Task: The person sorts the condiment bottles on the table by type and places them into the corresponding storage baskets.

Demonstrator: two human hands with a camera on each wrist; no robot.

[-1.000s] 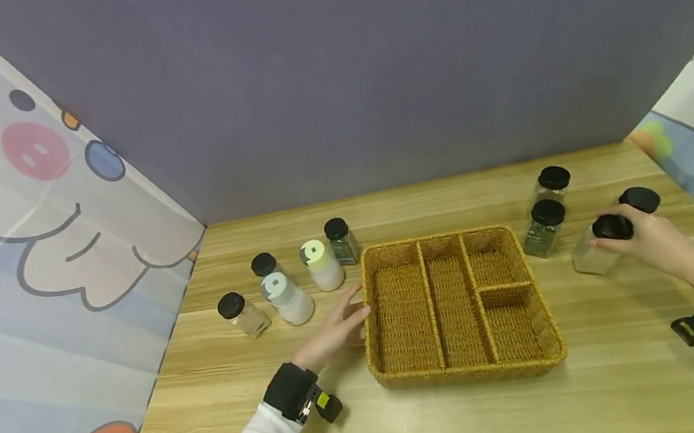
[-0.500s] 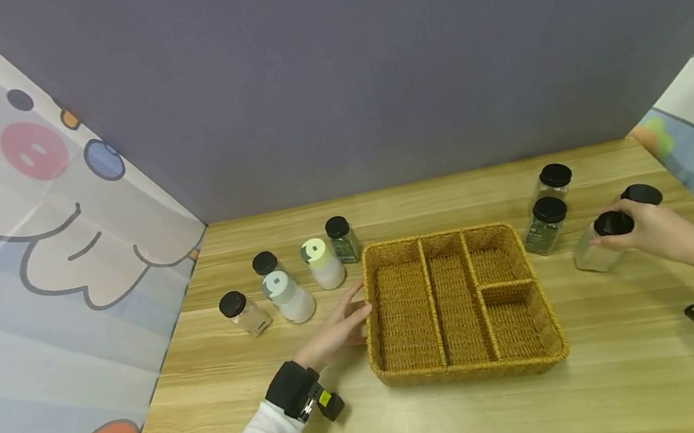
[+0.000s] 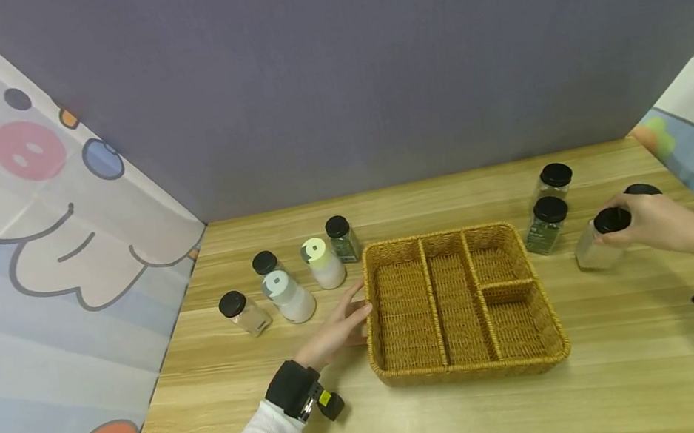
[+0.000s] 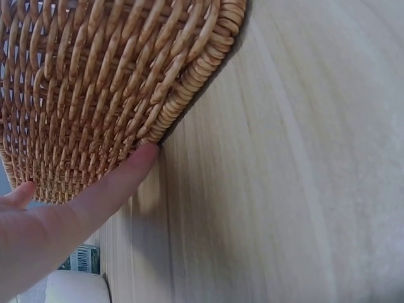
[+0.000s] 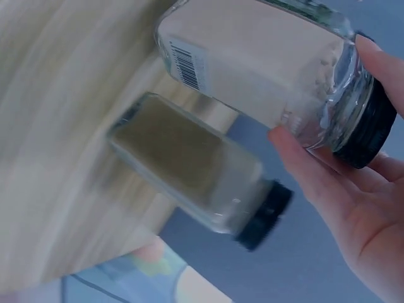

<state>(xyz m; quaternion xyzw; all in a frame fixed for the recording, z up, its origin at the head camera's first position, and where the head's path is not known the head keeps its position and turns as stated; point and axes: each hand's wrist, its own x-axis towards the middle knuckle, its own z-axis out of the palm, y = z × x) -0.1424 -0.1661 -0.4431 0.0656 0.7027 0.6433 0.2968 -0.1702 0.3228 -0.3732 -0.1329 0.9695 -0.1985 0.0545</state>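
Near the table's right side, my right hand grips a clear square spice jar just below its black lid, thumb and fingers on either side. The right wrist view shows pale powder and a barcode label in this spice jar. A second spice jar, holding brownish powder, stands beside it; in the head view my hand partly hides its black lid. My left hand touches the left wall of the divided wicker basket, and one straight fingertip meets its bottom edge.
Two black-lidded jars, one green-labelled and one behind it, stand right of the basket. To its left are two white bottles, a green jar, a pale jar and another black-lidded jar. A grey panel rises behind.
My right wrist has shifted a little to the right and forward, and the hand now covers more of the lid behind it. The gripped jar has barely moved; my left hand stays at the basket.
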